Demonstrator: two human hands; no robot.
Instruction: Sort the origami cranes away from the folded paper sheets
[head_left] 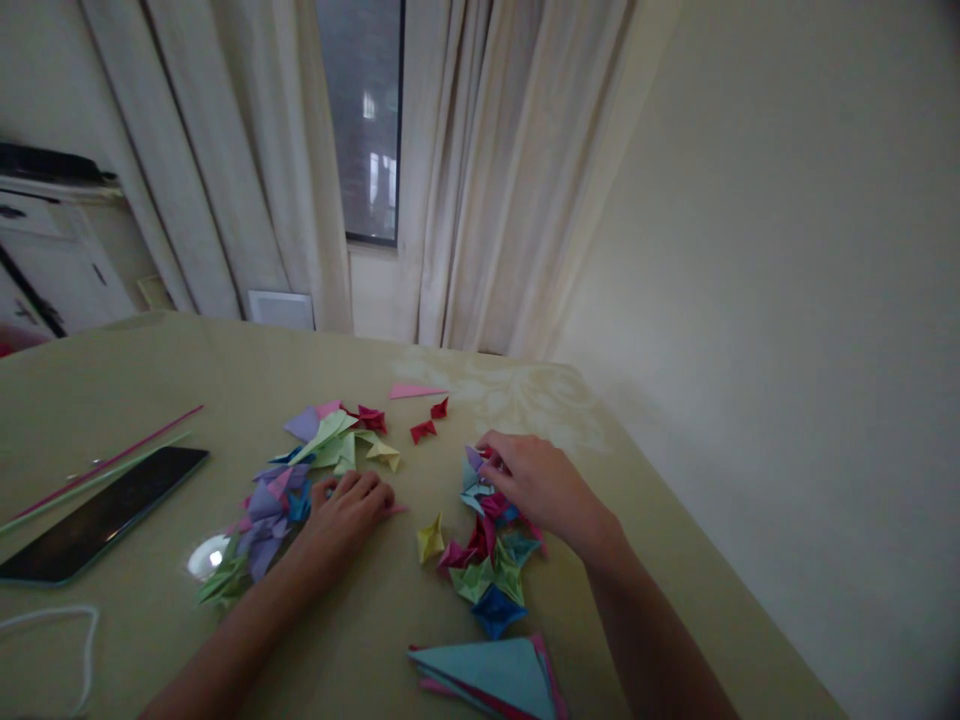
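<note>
My right hand (pixel 536 485) is closed in a pinch at the far end of a pile of folded paper pieces (pixel 480 565). Its fingertips meet on a small purple and red folded paper piece (pixel 475 458). My left hand (pixel 349 508) rests low over the table with its fingers curled, beside a second pile of folded paper pieces (pixel 262 515) in purple, blue, green and pink. A pink paper tip (pixel 397 509) pokes out past its fingers; what lies under them is hidden. Between the hands stands a yellow folded piece (pixel 430 541).
Flat folded paper triangles (pixel 487 665) lie stacked at the near edge. Two red pieces (pixel 424 431) and a pink triangle (pixel 414 391) are farther back. At left are a dark phone or tablet (pixel 105 515), thin sticks or strips (pixel 135 445) and a white cable (pixel 91 640). A wall borders the right.
</note>
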